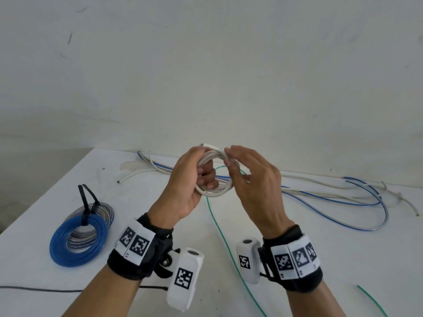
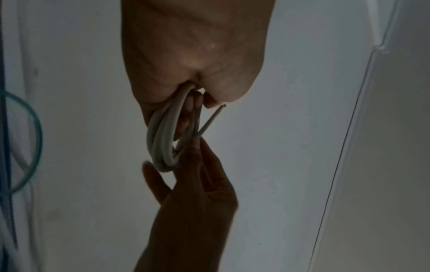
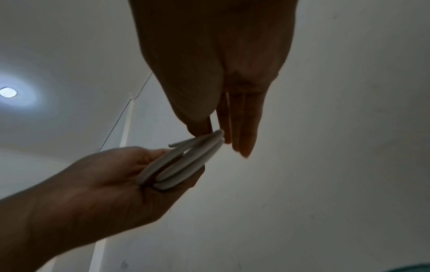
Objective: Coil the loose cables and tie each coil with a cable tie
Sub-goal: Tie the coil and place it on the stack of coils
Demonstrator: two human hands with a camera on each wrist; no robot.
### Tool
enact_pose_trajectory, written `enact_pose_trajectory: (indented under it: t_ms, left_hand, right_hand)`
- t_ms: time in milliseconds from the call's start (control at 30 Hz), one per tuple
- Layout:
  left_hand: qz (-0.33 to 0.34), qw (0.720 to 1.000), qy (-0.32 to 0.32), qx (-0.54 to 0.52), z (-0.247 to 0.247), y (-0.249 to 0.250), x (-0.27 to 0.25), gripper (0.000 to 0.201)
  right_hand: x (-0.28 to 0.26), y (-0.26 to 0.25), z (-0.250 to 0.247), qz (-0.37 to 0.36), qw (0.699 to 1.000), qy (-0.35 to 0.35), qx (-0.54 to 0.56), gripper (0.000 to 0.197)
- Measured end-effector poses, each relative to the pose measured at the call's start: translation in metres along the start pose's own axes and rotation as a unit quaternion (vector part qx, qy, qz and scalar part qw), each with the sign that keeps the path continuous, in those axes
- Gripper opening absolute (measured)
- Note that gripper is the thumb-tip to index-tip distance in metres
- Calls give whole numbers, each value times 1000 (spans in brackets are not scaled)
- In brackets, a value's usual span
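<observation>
A small white cable coil (image 1: pixel 215 192) is held up above the white table (image 1: pixel 320 248). My left hand (image 1: pixel 194 179) grips its left side, fingers curled through the loops. My right hand (image 1: pixel 249 179) is at the coil's right rim, thumb and forefinger pinching it lightly, the other fingers nearly straight. The coil's short loose end (image 1: pixel 208 145) sticks out at the top. In the left wrist view the coil (image 2: pixel 163 139) hangs from my left hand (image 2: pixel 186 55) and meets my right hand (image 2: pixel 197 193). In the right wrist view the coil (image 3: pixel 186 165) touches my right fingertips (image 3: pixel 223 132).
A blue coil (image 1: pixel 77 239) and a clear grey coil (image 1: pixel 104 209) lie at the left, each bound by a black cable tie (image 1: pixel 85 202). Loose blue and white cables (image 1: pixel 343 197) sprawl along the table's back. A green wire (image 1: pixel 219 229) runs down the middle; a black cable (image 1: pixel 41 289) crosses the front left.
</observation>
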State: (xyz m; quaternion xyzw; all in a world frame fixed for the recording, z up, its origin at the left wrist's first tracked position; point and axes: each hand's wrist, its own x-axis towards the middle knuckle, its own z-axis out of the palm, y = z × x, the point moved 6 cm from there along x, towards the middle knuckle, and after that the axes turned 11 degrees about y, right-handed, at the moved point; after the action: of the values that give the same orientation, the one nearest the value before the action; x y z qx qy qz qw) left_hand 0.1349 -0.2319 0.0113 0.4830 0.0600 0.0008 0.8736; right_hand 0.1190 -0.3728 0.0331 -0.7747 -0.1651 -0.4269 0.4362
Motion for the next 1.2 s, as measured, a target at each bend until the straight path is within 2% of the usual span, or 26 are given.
enact_pose_trajectory:
  t_ms: [100, 200, 233, 333, 367, 433, 500, 567, 733, 800, 933, 1067, 1200]
  left_hand:
    - [12, 999, 23, 36, -2, 5, -3, 42]
    - [55, 992, 23, 115, -3, 6, -4, 57]
    - [74, 988, 27, 133, -4, 6, -3, 54]
    - [94, 987, 55, 118, -10, 5, -1, 20]
    - [93, 987, 60, 112, -11, 5, -1, 17]
    - [94, 988, 54, 108, -11, 6, -1, 17]
    - [100, 989, 41, 104, -8, 7, -1, 16]
    - [118, 988, 37, 88, -8, 8, -2, 15]
    - [158, 985, 35, 55, -4, 3, -5, 17]
    - [178, 981, 19, 80, 0, 2, -7, 17]
    - [236, 950, -8, 202, 4, 4, -11, 26]
    - [164, 971, 14, 175, -1, -8, -4, 34]
    - [107, 989, 46, 89, 0, -11, -2, 32]
  right_hand:
    - [-4, -4, 1, -71, 996, 42, -40, 21]
    - [-7, -9, 6, -118, 992, 8, -41, 25]
    - [-9, -11, 8, -130, 990, -5, -43, 28]
    - [-10, -10, 9, -135, 990, -18, -41, 36]
    - [-10, -9, 10, -129, 991, -17, -38, 36]
    - [-10, -6, 9, -95, 995, -1, -26, 31]
    - [-8, 0, 8, -19, 1000, 16, -6, 26]
    - [-8, 5, 10, 52, 998, 5, 27, 27]
    - [-3, 6, 8, 149, 981, -9, 126, 26]
    - [-1, 9, 2, 161, 977, -6, 136, 22]
    - [3, 14, -6, 120, 988, -15, 100, 20]
    - [-1, 10, 2, -18, 999, -11, -27, 26]
    - [-4, 5, 5, -41, 998, -9, -47, 36]
